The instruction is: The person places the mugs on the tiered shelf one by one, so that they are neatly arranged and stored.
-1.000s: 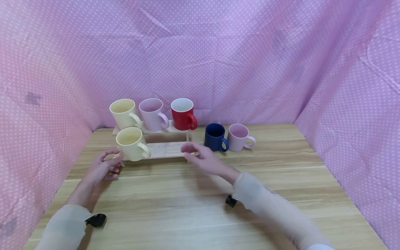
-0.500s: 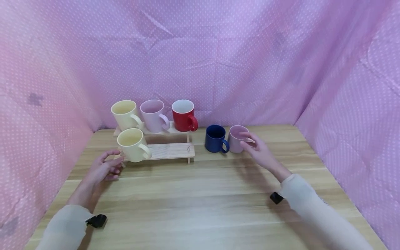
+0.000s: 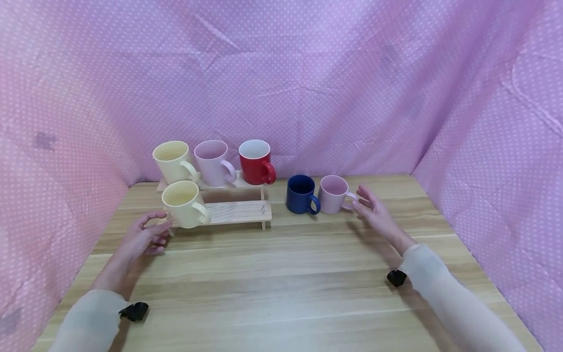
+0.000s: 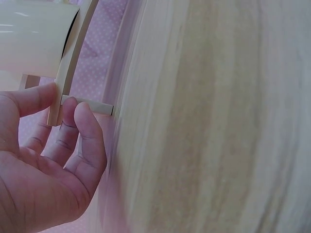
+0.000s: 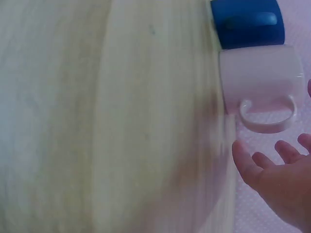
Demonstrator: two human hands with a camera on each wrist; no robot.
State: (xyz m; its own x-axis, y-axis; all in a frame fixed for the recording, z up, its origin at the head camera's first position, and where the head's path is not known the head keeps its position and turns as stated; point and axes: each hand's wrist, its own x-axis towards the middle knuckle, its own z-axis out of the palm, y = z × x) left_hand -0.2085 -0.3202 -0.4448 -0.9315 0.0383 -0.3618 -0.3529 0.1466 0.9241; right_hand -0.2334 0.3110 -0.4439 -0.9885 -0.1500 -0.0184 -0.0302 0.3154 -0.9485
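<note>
The left hand [image 3: 142, 239] pinched the end of a pale wooden two-tier rack [image 3: 235, 211], while the right hand [image 3: 376, 215], fingers apart, hovered beside a glossy pink cylindrical mug [image 3: 331, 201] on the wood-grain table [image 3: 272, 283].

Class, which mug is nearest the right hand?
The pink mug on the table, handle facing that hand. The blue mug is farther; the rest stand on the rack.

The tabletop [image 3: 281, 274] shows pale glare; both wrist views look hazy.
</note>
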